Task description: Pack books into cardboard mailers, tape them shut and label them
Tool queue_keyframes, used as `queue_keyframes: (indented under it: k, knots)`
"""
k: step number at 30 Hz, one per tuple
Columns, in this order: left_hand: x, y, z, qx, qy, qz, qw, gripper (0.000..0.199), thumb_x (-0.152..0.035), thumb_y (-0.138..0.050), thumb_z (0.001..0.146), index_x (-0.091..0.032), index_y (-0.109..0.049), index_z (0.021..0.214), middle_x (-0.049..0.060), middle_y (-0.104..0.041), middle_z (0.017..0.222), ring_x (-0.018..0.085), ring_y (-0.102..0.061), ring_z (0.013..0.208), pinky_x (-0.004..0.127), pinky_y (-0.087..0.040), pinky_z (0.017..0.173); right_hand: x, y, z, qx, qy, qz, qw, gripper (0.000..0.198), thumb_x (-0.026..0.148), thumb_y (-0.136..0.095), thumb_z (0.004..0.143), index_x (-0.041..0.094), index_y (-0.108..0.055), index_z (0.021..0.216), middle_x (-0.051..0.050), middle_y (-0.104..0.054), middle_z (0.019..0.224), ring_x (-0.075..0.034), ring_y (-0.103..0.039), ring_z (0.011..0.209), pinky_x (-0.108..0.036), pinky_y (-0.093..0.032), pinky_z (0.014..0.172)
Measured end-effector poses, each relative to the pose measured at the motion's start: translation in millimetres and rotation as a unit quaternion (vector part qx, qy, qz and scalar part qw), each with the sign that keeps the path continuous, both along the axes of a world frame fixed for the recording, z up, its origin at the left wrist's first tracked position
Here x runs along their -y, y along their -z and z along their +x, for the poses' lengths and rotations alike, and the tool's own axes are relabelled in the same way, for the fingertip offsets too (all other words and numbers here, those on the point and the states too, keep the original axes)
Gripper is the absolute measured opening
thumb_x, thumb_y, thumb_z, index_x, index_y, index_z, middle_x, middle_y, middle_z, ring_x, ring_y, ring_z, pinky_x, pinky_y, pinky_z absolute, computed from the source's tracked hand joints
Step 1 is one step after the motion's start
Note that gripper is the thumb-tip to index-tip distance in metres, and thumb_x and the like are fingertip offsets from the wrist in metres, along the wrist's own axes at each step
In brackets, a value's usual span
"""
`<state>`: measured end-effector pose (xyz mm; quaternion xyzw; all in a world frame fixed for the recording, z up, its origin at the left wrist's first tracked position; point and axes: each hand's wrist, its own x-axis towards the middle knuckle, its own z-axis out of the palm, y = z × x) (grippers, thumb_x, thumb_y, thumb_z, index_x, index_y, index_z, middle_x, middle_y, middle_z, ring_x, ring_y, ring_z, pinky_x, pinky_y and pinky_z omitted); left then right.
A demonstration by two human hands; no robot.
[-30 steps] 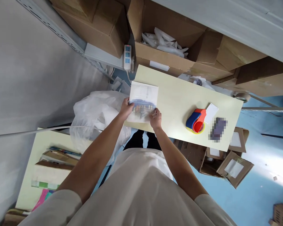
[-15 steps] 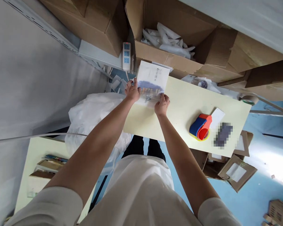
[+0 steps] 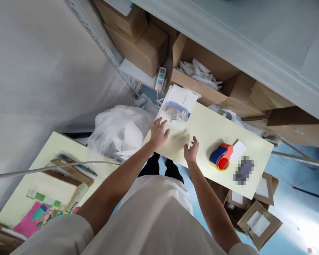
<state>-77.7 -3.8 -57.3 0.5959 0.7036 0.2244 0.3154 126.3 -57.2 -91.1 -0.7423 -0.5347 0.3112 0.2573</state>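
Note:
A white book point(image 3: 177, 106) with a blue and tan painted picture on its cover lies at the back left of the pale table point(image 3: 202, 124). Just below its near edge hovers my left hand point(image 3: 157, 134), fingers spread and holding nothing. My right hand point(image 3: 191, 150) is raised over the table's front part, apart from the book, with its fingers loosely curled and parted and nothing in them. To the right of that hand sits a red and blue tape dispenser point(image 3: 221, 157), with a white card point(image 3: 238, 150) and a pixelated dark object point(image 3: 244, 170) beside it.
An open carton point(image 3: 199, 86) of white plastic packets stands behind the table, near a power strip point(image 3: 161, 78). A clear plastic bag point(image 3: 122, 131) bulges at the left. Another table point(image 3: 46, 152) holds books and boxes. Cartons point(image 3: 259, 223) lie on the floor at right.
Both hands have let go of the book and drawn back toward me. The book stays at the table's back left. My view has turned, bringing more of the left table into sight.

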Motion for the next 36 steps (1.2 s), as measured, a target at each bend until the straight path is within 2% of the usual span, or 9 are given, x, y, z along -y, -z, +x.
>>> queue_keyframes:
  k: [4, 7, 10, 12, 16, 20, 23, 26, 36]
  knots:
    - [80.1, -8.1, 2.8, 0.043, 0.0, -0.029, 0.999, 0.037, -0.033, -0.056, 0.084, -0.019, -0.061, 0.119, 0.017, -0.05, 0.138, 0.035, -0.04, 0.13, 0.052, -0.033, 0.105, 48.2, -11.7, 16.5, -0.047, -0.029, -0.037, 0.998, 0.057, 0.028, -0.047, 0.079, 0.019, -0.038, 0.135, -0.018, -0.047, 0.127, -0.022, -0.059, 0.097, -0.039, -0.054, 0.075]
    - [126.7, -13.7, 1.6, 0.079, -0.056, -0.062, 0.993, 0.031, -0.028, -0.058, 0.08, -0.021, -0.066, 0.11, 0.014, -0.058, 0.127, 0.033, -0.048, 0.124, 0.049, -0.036, 0.105, 67.9, -15.8, 29.5, -0.08, -0.066, -0.06, 0.993, 0.054, 0.029, -0.045, 0.08, 0.019, -0.041, 0.133, -0.017, -0.049, 0.128, -0.017, -0.061, 0.083, -0.034, -0.055, 0.07]
    - [162.0, -22.6, 3.3, 0.142, -0.141, -0.076, 0.977, 0.026, -0.028, -0.061, 0.076, -0.025, -0.069, 0.1, 0.011, -0.065, 0.115, 0.031, -0.057, 0.114, 0.046, -0.041, 0.102, 70.3, -18.3, 42.7, -0.104, -0.121, -0.087, 0.983, 0.053, 0.03, -0.046, 0.079, 0.018, -0.045, 0.13, -0.016, -0.055, 0.124, -0.016, -0.062, 0.075, -0.034, -0.055, 0.071]
    - [182.5, -28.1, 7.7, 0.181, -0.23, -0.081, 0.953, 0.022, -0.031, -0.063, 0.074, -0.026, -0.069, 0.094, 0.009, -0.068, 0.107, 0.03, -0.061, 0.106, 0.043, -0.046, 0.095, 64.5, -20.9, 48.2, -0.119, -0.162, -0.098, 0.975, 0.051, 0.031, -0.049, 0.078, 0.018, -0.049, 0.127, -0.014, -0.06, 0.118, -0.016, -0.062, 0.072, -0.034, -0.055, 0.07]
    - [222.2, -31.3, 22.9, 0.24, -0.402, -0.054, 0.882, 0.021, -0.038, -0.063, 0.072, -0.024, -0.068, 0.087, 0.008, -0.071, 0.096, 0.028, -0.065, 0.093, 0.04, -0.05, 0.082, 49.9, -30.8, 47.4, -0.154, -0.247, -0.101, 0.951, 0.04, 0.034, -0.051, 0.076, 0.018, -0.059, 0.112, -0.01, -0.067, 0.103, -0.016, -0.063, 0.07, -0.034, -0.054, 0.069]
    - [264.8, -29.9, 39.8, 0.267, -0.487, -0.013, 0.832, 0.023, -0.043, -0.066, 0.067, -0.024, -0.067, 0.079, 0.005, -0.071, 0.085, 0.026, -0.066, 0.084, 0.039, -0.051, 0.079, 51.1, -40.2, 35.1, -0.179, -0.301, -0.109, 0.93, 0.031, 0.037, -0.054, 0.076, 0.019, -0.063, 0.1, -0.009, -0.07, 0.091, -0.02, -0.066, 0.073, -0.035, -0.055, 0.07]
    - [300.1, -30.7, 47.1, 0.265, -0.522, -0.001, 0.811, 0.025, -0.043, -0.065, 0.067, -0.023, -0.068, 0.08, 0.005, -0.071, 0.082, 0.024, -0.065, 0.078, 0.039, -0.052, 0.078, 65.1, -40.0, 16.2, -0.184, -0.359, -0.116, 0.907, 0.029, 0.041, -0.057, 0.075, 0.02, -0.065, 0.093, -0.008, -0.071, 0.085, -0.022, -0.067, 0.073, -0.037, -0.055, 0.071]
    - [338.6, -33.7, 47.1, 0.248, -0.576, 0.016, 0.779, 0.026, -0.043, -0.064, 0.067, -0.022, -0.068, 0.081, 0.005, -0.071, 0.082, 0.023, -0.065, 0.076, 0.039, -0.052, 0.078, 86.8, -37.1, -13.8, -0.2, -0.439, -0.131, 0.866, 0.028, 0.043, -0.058, 0.076, 0.02, -0.066, 0.09, -0.01, -0.072, 0.087, -0.023, -0.068, 0.074, -0.038, -0.056, 0.074]
    - [474.3, -49.7, 6.1, 0.249, -0.753, 0.115, 0.598, 0.028, -0.043, -0.069, 0.061, -0.02, -0.067, 0.077, 0.004, -0.069, 0.079, 0.022, -0.065, 0.08, 0.035, -0.049, 0.081, 186.3, -57.6, -150.8, -0.184, -0.664, -0.134, 0.712, 0.021, 0.035, -0.055, 0.079, 0.022, -0.067, 0.09, -0.006, -0.072, 0.086, -0.022, -0.068, 0.077, -0.037, -0.054, 0.075]
